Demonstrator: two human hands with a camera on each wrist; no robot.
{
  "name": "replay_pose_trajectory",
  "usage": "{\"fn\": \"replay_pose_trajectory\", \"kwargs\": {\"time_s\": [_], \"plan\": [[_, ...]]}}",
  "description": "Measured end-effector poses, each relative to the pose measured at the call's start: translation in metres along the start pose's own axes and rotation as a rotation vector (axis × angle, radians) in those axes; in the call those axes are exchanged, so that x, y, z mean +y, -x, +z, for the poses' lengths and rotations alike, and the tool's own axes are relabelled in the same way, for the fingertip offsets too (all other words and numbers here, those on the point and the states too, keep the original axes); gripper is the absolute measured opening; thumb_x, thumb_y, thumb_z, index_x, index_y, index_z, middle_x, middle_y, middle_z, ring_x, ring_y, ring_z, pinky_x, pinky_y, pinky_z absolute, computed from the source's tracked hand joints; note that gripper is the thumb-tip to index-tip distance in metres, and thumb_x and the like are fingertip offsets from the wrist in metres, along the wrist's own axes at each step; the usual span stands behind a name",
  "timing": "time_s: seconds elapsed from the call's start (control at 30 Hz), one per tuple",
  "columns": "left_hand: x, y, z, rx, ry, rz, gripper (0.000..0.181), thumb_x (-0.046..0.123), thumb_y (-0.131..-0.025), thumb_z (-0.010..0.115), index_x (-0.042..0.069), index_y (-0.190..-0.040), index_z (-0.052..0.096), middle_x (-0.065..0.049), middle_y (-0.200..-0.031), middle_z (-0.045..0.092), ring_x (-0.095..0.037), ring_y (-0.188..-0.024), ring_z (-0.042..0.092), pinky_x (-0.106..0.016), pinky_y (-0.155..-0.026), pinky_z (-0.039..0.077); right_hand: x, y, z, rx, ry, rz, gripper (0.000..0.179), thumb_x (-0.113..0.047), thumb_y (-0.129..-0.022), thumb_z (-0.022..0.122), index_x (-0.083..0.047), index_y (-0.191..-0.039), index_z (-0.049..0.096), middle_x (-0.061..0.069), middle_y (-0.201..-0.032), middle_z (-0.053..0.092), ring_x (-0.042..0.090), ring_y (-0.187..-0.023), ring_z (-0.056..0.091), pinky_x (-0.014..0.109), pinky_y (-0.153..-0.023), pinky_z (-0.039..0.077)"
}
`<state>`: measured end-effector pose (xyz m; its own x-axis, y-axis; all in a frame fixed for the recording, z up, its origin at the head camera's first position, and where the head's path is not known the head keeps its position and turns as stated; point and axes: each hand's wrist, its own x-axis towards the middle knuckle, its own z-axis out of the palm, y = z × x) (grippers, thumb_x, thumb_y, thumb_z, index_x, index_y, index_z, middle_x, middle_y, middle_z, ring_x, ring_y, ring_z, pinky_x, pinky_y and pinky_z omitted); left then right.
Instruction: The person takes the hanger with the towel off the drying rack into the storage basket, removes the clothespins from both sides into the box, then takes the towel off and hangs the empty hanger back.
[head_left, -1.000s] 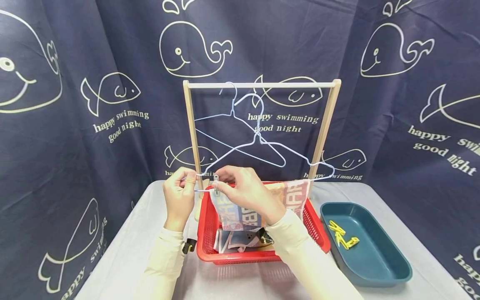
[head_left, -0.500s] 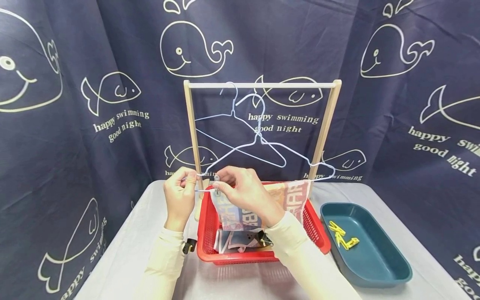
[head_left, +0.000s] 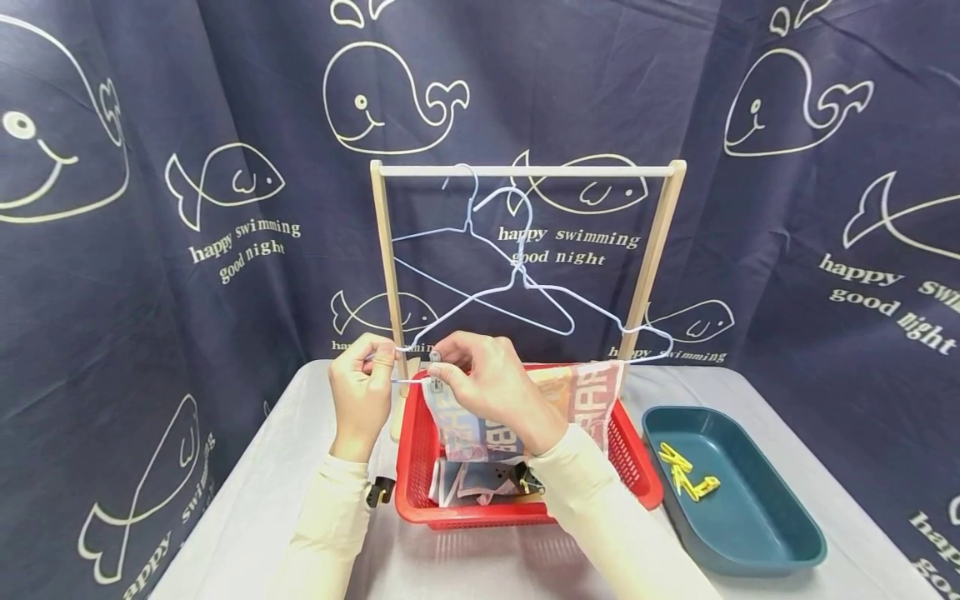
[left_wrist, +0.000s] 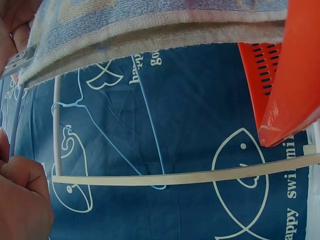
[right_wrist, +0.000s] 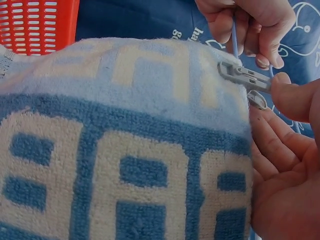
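My left hand (head_left: 362, 392) grips the left end of a pale blue wire hanger (head_left: 480, 293). Over the hanger's lower bar hangs a patterned towel (head_left: 468, 433) with large letters, its folded edge showing in the left wrist view. My right hand (head_left: 491, 379) pinches a grey clothespin (right_wrist: 245, 76) between thumb and fingers at the towel's upper left corner. In the right wrist view the clothespin's jaws lie over the towel's edge, close to where the left hand holds the wire. The towel's middle is partly hidden behind the right hand in the head view.
Below the towel stands a red basket (head_left: 468, 515) with folded cloths (head_left: 480, 482) in it. A wooden rack (head_left: 652, 250) behind carries a second blue hanger (head_left: 471, 200). At right, a teal tray (head_left: 765, 500) contains yellow clothespins (head_left: 686, 477).
Both hands keep nearly the same place and hold. The whole head view shifts very slightly; the towel, hanger and clothespin show no clear movement.
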<state>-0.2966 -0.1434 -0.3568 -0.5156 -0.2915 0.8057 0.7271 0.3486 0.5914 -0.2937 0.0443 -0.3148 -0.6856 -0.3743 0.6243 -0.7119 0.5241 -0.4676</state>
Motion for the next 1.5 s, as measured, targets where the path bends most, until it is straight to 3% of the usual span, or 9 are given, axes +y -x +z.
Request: {"fn": "replay_pose_trajectory", "kwargs": {"time_s": [0.3, 0.93, 1.5], "plan": [[-0.0005, 0.0004, -0.0003, -0.005, -0.012, 0.003, 0.023, 0.005, -0.098, 0.063, -0.002, -0.077, 0.069, -0.003, -0.061, 0.063, -0.001, -0.043, 0.034, -0.02, -0.041, 0.022, -0.0053, 0.0011, 0.001, 0.027, -0.008, 0.051, 0.01, -0.017, -0.085, 0.083, -0.015, -0.092, 0.076, -0.007, -0.081, 0.076, 0.0, -0.067, 0.066, 0.026, -0.067, 0.055], [0.0001, 0.0008, 0.0002, 0.005, -0.019, 0.014, 0.022, 0.002, -0.097, 0.063, 0.001, -0.076, 0.07, -0.005, -0.062, 0.065, -0.002, -0.044, 0.035, -0.022, -0.043, 0.024, -0.0081, 0.0006, 0.0034, 0.123, -0.045, 0.05, 0.018, -0.011, -0.083, 0.084, -0.022, -0.075, 0.072, -0.014, -0.066, 0.066, 0.004, -0.058, 0.056, 0.027, -0.056, 0.047], [0.0001, 0.0014, 0.0006, 0.002, -0.015, 0.013, 0.023, 0.003, -0.098, 0.063, 0.001, -0.076, 0.07, -0.005, -0.062, 0.064, -0.002, -0.043, 0.034, -0.022, -0.042, 0.024, -0.0101, -0.0009, -0.0032, 0.172, -0.103, 0.079, 0.015, -0.01, -0.083, 0.083, -0.023, -0.081, 0.076, -0.016, -0.07, 0.069, 0.0, -0.061, 0.061, 0.027, -0.059, 0.05]]}}
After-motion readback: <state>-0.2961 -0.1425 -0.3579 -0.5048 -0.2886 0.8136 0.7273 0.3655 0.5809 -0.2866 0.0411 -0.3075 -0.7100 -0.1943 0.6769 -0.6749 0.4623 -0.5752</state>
